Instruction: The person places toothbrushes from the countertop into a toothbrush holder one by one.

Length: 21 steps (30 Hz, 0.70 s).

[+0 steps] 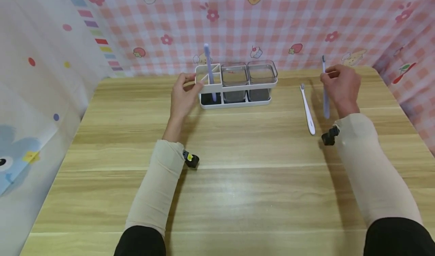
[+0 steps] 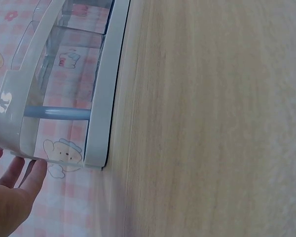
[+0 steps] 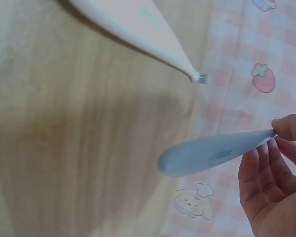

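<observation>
My left hand (image 1: 181, 97) grips the left end of a white two-tier toothbrush holder (image 1: 238, 88), thumb in front and other fingers around the side; the left wrist view shows its fingertips at the upper tier. A lavender toothbrush (image 1: 209, 67) stands in the holder's left section, bristle end up. Over at the right, my right hand (image 1: 342, 86) pinches a blue-lavender toothbrush (image 3: 202, 155) between thumb and fingers, head up, its handle end pointing down. Beside it a white toothbrush (image 1: 308, 112) lies on the table, head toward the back.
Two clear square cups (image 1: 234, 74) sit in the holder's middle and right sections. The wooden table (image 1: 238, 195) ends at a pink checked curtain (image 1: 190, 25) close behind the holder. A white patterned curtain (image 1: 40, 82) hangs at the left.
</observation>
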### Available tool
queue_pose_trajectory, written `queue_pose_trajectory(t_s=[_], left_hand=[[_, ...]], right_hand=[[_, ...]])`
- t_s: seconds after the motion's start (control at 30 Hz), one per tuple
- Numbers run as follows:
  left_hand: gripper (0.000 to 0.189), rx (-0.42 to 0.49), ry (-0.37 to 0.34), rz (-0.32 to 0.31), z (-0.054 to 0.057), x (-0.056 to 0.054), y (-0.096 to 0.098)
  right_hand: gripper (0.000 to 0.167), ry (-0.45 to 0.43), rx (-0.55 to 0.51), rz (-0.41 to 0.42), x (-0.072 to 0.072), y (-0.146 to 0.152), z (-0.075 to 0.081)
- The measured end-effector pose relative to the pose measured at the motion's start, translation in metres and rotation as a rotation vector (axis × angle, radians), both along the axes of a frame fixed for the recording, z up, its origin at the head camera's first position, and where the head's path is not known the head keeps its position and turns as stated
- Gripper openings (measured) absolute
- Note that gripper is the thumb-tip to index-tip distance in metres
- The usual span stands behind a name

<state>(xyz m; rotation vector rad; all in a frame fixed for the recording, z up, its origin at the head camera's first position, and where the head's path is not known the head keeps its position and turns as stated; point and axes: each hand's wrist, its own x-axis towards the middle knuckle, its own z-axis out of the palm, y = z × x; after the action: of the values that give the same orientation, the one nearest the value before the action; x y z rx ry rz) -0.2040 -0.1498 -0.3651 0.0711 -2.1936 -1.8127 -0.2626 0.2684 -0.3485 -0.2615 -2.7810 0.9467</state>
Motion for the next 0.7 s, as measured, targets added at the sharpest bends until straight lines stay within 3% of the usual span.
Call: queue_pose_trajectory(t_s=[0.2, 0.4, 0.53, 0.7], left_hand=[[0.035, 0.005, 0.0, -0.002, 0.0, 0.0, 0.0], [0.035, 0.003, -0.004, -0.005, 0.0, -0.001, 0.0], [0.035, -0.001, -0.008, -0.002, 0.001, -0.001, -0.001], [0.036, 0.0, 0.005, -0.007, 0.001, -0.001, 0.0]], right_hand=[[0.042, 0.055, 0.0, -0.025, 0.001, -0.002, 0.009], [0.039, 0.186, 0.015, -0.035, 0.002, -0.008, 0.019], [0.035, 0.265, -0.027, -0.025, 0.003, -0.012, 0.026], [0.032, 0.291, -0.096, -0.042, 0.004, -0.016, 0.037]])
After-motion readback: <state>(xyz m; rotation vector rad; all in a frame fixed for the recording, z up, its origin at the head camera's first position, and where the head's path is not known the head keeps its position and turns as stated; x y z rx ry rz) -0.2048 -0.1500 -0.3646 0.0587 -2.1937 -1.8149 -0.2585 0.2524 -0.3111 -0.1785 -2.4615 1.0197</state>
